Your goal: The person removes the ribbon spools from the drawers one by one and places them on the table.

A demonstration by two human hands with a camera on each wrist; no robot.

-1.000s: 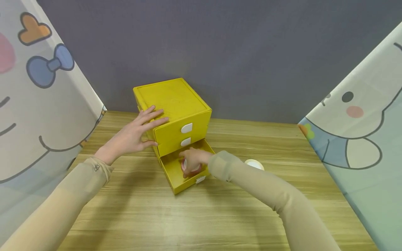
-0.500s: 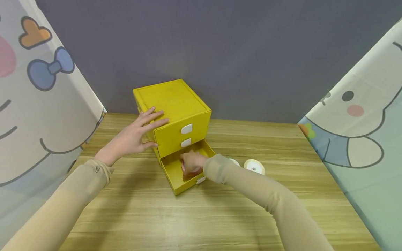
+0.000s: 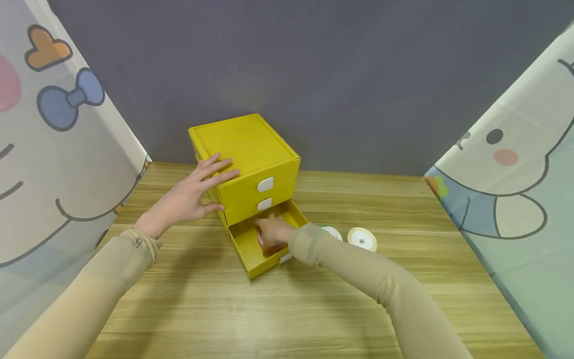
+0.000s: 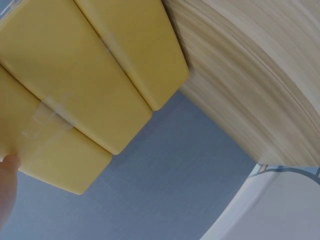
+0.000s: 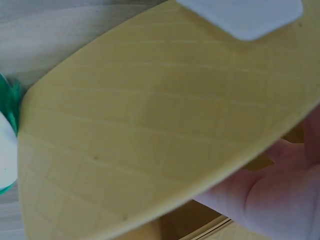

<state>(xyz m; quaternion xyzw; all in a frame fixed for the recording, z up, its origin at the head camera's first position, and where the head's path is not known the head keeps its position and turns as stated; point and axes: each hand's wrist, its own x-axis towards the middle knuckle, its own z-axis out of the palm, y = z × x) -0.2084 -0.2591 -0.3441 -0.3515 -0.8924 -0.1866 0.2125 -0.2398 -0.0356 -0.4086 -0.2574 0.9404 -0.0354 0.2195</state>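
Observation:
A yellow drawer cabinet (image 3: 246, 142) stands on the table, its bottom drawer (image 3: 244, 249) pulled out. My left hand (image 3: 186, 194) rests on the cabinet's left top edge, fingers straight and spread, thumb at the front corner. Inside the drawer, my right hand (image 3: 274, 232) grips a pink ribbon roll (image 3: 260, 239), mostly hidden beneath the fingers. From the right wrist, the drawer's front wall (image 5: 150, 110) covers the roll and part of that hand. The left wrist view shows the cabinet's side (image 4: 75, 75) with a fingertip at its edge.
To the right of the drawer lie a cream ribbon roll (image 3: 362, 240) and a roll with a white face and green edge (image 3: 333, 232), partly behind the right sleeve. A dark grey backdrop (image 3: 358, 89) rises behind the wooden table (image 3: 251, 319); printed cloths hang at both sides.
My right hand has shifted slightly within the drawer and now covers more of the pink roll. The sleeve moved aside, uncovering the rolls on the table. My left hand stays in place.

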